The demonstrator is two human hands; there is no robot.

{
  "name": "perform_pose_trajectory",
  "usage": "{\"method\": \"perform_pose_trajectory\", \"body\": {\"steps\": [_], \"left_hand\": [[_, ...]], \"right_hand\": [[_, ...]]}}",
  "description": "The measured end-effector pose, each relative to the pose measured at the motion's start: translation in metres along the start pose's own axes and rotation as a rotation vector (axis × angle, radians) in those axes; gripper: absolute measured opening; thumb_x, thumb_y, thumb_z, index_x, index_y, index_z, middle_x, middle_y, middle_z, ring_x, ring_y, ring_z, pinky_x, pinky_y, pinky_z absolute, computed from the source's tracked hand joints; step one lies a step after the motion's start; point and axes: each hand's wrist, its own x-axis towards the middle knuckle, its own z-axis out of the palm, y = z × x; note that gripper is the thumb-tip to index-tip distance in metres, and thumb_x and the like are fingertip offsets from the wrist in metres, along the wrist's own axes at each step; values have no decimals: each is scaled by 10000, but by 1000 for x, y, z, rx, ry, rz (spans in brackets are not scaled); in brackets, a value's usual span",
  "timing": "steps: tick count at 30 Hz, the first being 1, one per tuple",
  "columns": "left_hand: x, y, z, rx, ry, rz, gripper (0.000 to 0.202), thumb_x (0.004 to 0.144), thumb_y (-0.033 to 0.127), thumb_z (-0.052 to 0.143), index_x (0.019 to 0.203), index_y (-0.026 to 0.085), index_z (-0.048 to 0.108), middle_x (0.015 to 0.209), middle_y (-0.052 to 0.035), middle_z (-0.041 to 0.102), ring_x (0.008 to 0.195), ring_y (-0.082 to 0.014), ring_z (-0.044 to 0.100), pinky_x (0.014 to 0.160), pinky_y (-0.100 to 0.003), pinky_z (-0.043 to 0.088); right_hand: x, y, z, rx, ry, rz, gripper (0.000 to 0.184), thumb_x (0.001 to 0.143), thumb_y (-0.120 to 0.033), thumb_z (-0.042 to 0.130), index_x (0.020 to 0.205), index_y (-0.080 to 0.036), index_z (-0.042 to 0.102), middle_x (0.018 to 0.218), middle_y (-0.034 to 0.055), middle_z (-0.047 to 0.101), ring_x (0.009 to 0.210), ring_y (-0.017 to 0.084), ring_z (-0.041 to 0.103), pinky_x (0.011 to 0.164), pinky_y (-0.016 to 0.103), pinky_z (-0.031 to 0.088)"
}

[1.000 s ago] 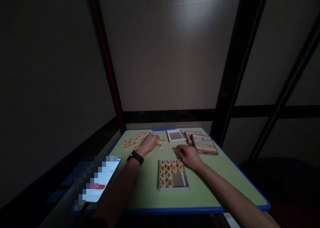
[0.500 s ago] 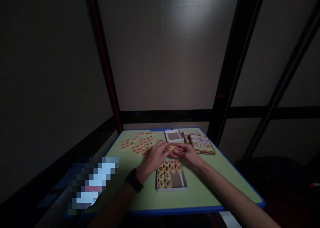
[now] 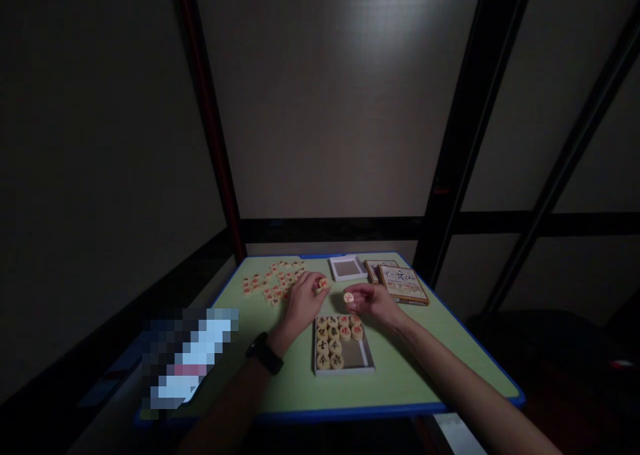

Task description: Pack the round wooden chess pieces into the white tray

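Between the fingers of my left hand (image 3: pixel 304 300) is a round xiangqi piece (image 3: pixel 323 284) with a red character. My right hand (image 3: pixel 374 304) pinches a second xiangqi piece (image 3: pixel 349 298), also marked in red. Below both hands lies a shallow white box (image 3: pixel 357 358) partly filled with rows of pieces. Black-lettered pieces (image 3: pixel 328 346) fill its left side, and red-lettered ones (image 3: pixel 350 328) sit at its upper right. A loose spread of small pieces (image 3: pixel 273 285) lies beyond my left hand, which hides part of it.
An open white tray (image 3: pixel 347 268) stands at the table's far edge. Beside it, to the right, lie two printed boxes (image 3: pixel 403 284), one overlapping the other. A blurred-out bright object (image 3: pixel 193 358) is at the left. The green table (image 3: pixel 420 382) has a blue rim.
My hands were together around a red-marked piece. They have moved apart, the left one leftward, and each now shows a piece.
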Motion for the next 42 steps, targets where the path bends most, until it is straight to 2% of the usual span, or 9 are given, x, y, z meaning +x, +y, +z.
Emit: {"method": "perform_pose_trajectory", "body": {"steps": [3,7,10,14,19,24,28,33,42], "left_hand": [[0,-7,2,20,-33,-29,192,789,117,669,952,219,664,903,8,654,757,-130,612,750,-259,505],[0,-9,3,48,-78,-50,186,803,135,658,969,219,665,938,-1,661,785,-136,618,778,-269,502],[0,-6,2,80,-103,-41,168,813,154,654,968,217,669,932,-7,660,827,-151,622,807,-283,496],[-2,-5,2,89,-127,10,141,838,177,629,963,228,669,927,-1,657,851,-151,618,802,-275,487],[-4,-6,2,108,-144,24,135,855,196,611,972,230,669,938,-6,657,846,-157,617,801,-278,491],[-4,-4,1,113,-145,24,132,850,179,611,952,234,674,938,-6,660,844,-155,618,795,-269,494],[-4,-3,-1,108,-170,47,146,859,178,594,969,231,674,953,-14,662,857,-157,616,810,-274,496],[-4,-1,-2,86,-173,23,152,842,178,607,967,223,681,946,-13,667,822,-149,611,802,-271,501],[-3,2,-1,51,-156,0,127,785,223,701,910,212,680,879,-7,676,787,-153,617,785,-282,504]], "right_hand": [[-13,-15,6,-241,-3,-34,390,662,-381,816,946,-143,695,713,13,692,636,155,628,637,299,515],[-48,-36,20,-729,-51,-147,184,803,-213,646,973,-156,682,887,60,715,811,192,633,734,304,481],[-71,-40,31,-978,-106,-193,244,794,-110,608,1023,-164,669,974,84,698,893,212,613,796,317,459],[-77,-33,39,-1133,-156,-228,275,760,-86,663,1013,-185,706,960,82,693,939,237,572,817,328,443],[-70,-23,39,-1194,-158,-285,195,742,-117,732,914,-208,750,945,76,690,938,242,565,810,332,434],[-69,-20,38,-1159,-169,-318,214,746,-106,743,946,-184,746,897,77,701,908,237,578,805,330,436],[-69,-20,39,-1128,-171,-305,206,741,-79,731,924,-174,742,856,74,705,883,235,579,775,318,439],[-67,-21,41,-1117,-133,-280,298,718,-25,689,966,-183,740,841,63,698,886,229,583,770,305,449],[-67,-21,42,-1133,-134,-302,216,720,-44,717,886,-182,710,811,51,694,867,222,595,754,297,453]]}}
